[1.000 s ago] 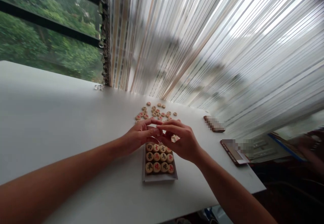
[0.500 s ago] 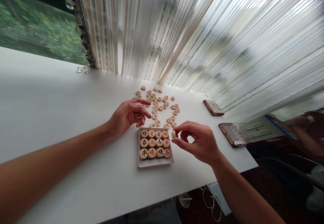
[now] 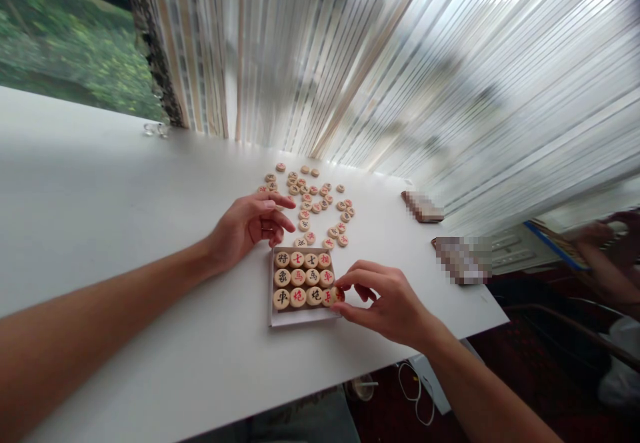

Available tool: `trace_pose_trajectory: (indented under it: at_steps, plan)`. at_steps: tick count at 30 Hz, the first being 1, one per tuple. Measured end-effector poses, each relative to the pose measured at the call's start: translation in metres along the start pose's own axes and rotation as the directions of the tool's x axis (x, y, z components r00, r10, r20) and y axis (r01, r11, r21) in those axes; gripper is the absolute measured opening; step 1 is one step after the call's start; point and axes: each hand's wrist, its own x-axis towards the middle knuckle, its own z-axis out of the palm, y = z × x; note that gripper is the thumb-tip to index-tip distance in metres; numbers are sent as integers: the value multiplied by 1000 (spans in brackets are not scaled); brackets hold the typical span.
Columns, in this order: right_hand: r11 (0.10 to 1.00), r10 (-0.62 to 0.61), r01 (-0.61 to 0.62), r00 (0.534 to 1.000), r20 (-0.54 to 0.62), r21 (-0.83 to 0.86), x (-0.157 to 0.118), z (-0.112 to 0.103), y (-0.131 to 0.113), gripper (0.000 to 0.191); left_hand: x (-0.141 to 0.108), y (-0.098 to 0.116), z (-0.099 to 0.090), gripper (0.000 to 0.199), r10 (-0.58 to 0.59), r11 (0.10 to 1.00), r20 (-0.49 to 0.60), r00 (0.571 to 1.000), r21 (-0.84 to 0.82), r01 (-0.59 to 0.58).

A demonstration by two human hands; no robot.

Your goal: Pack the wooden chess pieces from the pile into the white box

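Observation:
A shallow white box (image 3: pixel 305 319) stands on the table with rows of round wooden Chinese chess pieces (image 3: pixel 298 277) in it, marked in red or black. At its right front corner my right hand (image 3: pixel 387 303) pinches one xiangqi piece (image 3: pixel 339 294) between thumb and fingers. That piece overlaps the red-marked piece at the end of the front row. My left hand (image 3: pixel 253 224) hovers by the box's far left corner, fingers apart and holding nothing. Beyond the box, many loose xiangqi pieces (image 3: pixel 316 207) lie scattered, some partly behind my left fingers.
The white table (image 3: pixel 150 229) runs back to a string curtain (image 3: pixel 310 56) at the window. Two book-like objects (image 3: pixel 423 207), partly pixelated, lie at the right. Small glass beads (image 3: pixel 156 129) rest at the back left. Below the table's edge is a white cable (image 3: pixel 417 396).
My right hand has carried its piece toward me, from beside the box's far right corner to the front right corner. My left hand has barely moved. The view has shifted slightly.

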Motion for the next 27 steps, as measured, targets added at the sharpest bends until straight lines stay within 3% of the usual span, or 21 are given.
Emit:
trace_pose_trajectory:
  at_steps: [14, 27]
  plan:
    - [999, 6, -3, 998, 68, -49, 0, 10, 2, 12, 0, -1, -1, 39, -17, 1000, 6, 1000, -5, 17]
    - [996, 51, -45, 997, 63, -81, 2, 8, -4, 7, -1, -1, -1, 38, -19, 1000, 15, 1000, -4, 19]
